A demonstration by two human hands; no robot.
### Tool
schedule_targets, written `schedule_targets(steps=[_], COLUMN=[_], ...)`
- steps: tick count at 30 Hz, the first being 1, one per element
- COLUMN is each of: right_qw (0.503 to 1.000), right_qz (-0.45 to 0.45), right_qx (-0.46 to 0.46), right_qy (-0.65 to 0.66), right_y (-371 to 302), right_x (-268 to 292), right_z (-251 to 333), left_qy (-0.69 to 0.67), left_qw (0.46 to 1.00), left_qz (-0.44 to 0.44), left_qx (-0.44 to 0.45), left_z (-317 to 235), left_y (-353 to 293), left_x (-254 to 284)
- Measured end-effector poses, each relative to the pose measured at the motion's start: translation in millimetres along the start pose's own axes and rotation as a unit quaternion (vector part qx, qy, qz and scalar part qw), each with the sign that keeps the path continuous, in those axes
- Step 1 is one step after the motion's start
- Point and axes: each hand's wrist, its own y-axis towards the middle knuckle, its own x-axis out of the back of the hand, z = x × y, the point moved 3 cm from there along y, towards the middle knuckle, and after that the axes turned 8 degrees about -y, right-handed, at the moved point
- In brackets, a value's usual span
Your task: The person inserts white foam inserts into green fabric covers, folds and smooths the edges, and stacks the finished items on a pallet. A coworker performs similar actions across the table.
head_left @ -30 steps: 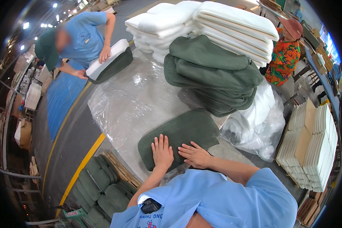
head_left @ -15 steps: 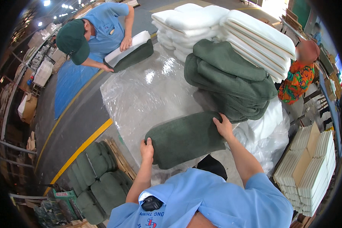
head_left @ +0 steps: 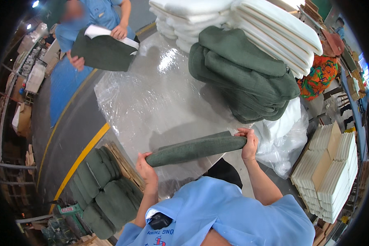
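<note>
Plastic (head_left: 129, 88) covers the table (head_left: 184, 112) beside yellow-lined floor (head_left: 71, 137); both hands (head_left: 147, 169) grip a green pad (head_left: 197, 150).

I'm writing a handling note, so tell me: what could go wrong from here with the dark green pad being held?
The left hand and right hand grip the dark green pad only near its ends, so its middle might sag or crease. The uneven pile of dark green fabric pieces beyond the right hand could slump if bumped. Set down, the pad might slide on the glossy plastic sheet.
</note>
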Motion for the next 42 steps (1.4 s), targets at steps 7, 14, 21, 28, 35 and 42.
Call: schedule_targets(steps=[7, 14, 21, 28, 35, 42], right_qw=[0.999, 0.921, 0.676, 0.688, 0.814, 0.964], right_qz=[0.036, 0.275, 0.439, 0.414, 0.330, 0.247], right_qx=[0.008, -0.032, 0.243, 0.279, 0.159, 0.086], right_qy=[-0.019, -0.275, -0.540, -0.527, -0.451, -0.041], right_y=[-11, 4, -48, -42, -24, -9], right_x=[12, 16, -108, -119, -86, -72], right_z=[-18, 46, 125, 126, 165, 161], left_qy=[-0.129, -0.256, -0.272, -0.306, -0.204, -0.292], left_qw=[0.991, 0.959, 0.950, 0.938, 0.947, 0.845], left_qz=[0.040, 0.084, 0.057, 0.068, 0.125, 0.340], left_qx=[0.016, 0.091, 0.139, 0.150, 0.216, 0.292], left_z=[22, 37, 23, -2, 15, -3], left_y=[-11, 9, 21, 10, -32, -4], left_x=[17, 18, -1, -7, -12, -84])
